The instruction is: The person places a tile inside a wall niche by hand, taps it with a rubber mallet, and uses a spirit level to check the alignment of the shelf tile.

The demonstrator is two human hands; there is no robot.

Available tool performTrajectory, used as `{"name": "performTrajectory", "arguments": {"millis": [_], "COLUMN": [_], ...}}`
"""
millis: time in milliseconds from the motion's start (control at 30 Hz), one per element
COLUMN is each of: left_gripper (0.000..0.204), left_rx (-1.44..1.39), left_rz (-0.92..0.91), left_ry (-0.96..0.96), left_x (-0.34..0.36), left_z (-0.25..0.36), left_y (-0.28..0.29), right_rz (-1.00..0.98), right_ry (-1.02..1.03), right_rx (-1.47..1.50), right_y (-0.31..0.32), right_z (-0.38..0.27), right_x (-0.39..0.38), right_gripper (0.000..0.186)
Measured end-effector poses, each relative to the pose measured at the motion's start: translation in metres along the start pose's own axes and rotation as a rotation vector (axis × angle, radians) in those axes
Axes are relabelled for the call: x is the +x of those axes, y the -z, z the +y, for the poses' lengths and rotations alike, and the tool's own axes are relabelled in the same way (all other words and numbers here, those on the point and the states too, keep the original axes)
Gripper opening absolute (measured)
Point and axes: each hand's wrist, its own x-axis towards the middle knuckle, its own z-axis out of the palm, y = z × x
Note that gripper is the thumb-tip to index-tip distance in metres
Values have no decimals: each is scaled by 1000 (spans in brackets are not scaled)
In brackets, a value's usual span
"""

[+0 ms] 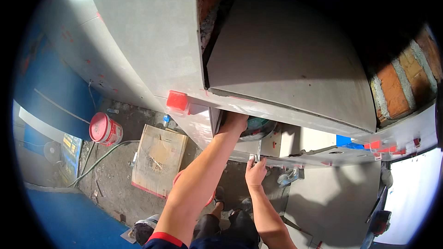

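My left hand (236, 122) reaches into a niche below a large grey tile slab. Its fingers are hidden behind the opening's edge, beside a dark round object with a green top (257, 124), perhaps a bucket. I cannot see whether it holds anything. My right hand (256, 173) is at the front edge of the tiled ledge, thumb and fingers pinched around a thin, pale upright strip (259, 148). The strip's kind is too small to make out. A big grey slab (290, 64) lies above the niche. A red block-shaped box (177, 101) sits near the left corner.
On the dirty floor to the left lie a flattened cardboard box (159, 159) and a hose (99, 160). A red-lidded bucket (105, 129) stands near the wall. Red tile clips (385, 147) line the right ledge. Exposed brick (399, 92) shows at far right.
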Motion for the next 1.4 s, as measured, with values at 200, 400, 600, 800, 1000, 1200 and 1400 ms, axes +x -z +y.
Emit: {"name": "performTrajectory", "arguments": {"millis": [200,400,600,800,1000,1200,1400], "left_gripper": [28,21,61,52,66,67,76], "left_rx": [-217,-655,-658,-313,-391,-551,-738], "left_rz": [-34,-205,-442,-55,163,558,472], "left_ry": [92,307,115,191,837,1033,1236], "left_x": [-14,-96,-233,-378,-483,-625,-731], "left_z": [17,56,23,-80,-195,-351,-437], "left_y": [8,39,94,142,155,129,135], "right_rz": [-52,-84,-140,-149,-62,-59,-56], "right_ry": [-32,164,-54,-160,-58,-10,43], "right_rx": [-23,6,-40,-40,18,-48,-138], "right_y": [-5,-9,-12,-8,-7,-17,-10], "right_z": [2,22,19,10,9,36,23], "right_x": [-1,-7,-13,-9,2,-4,-2], "right_gripper": [24,45,43,37,38,31,29]}}
